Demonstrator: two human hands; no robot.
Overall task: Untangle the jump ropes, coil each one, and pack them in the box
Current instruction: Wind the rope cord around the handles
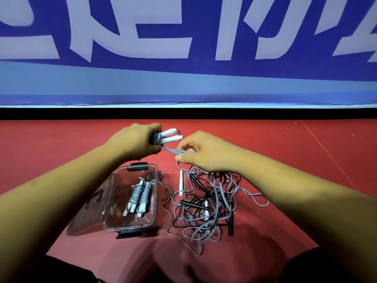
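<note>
Banner (183, 78): we note a blue sheet with large white characters across the far side.
Floor (306, 160): red mat, which carries everything below.
Tangle (206, 207): grey and black cords are knotted together on the floor just right of the box. We see a loose white handle at its far left and black handles among the loops.
Box (156, 193): clear plastic with black latches at both ends. It stands open on the floor under the left forearm.
Lid (89, 209): clear, and it lies against the left side of the box.
Left hand (134, 140): raised beyond the box, with its fingers curled tight round a bunched grey rope (171, 150). The rope's two white handles stick out to the right.
Right hand (204, 152): close beside the left. Its thumb and fingers pinch the strands of that rope, and the cord drops from it into the tangle.
Coiled ropes (138, 197): we count two wound grey bundles with white handles, side by side inside the box.
</note>
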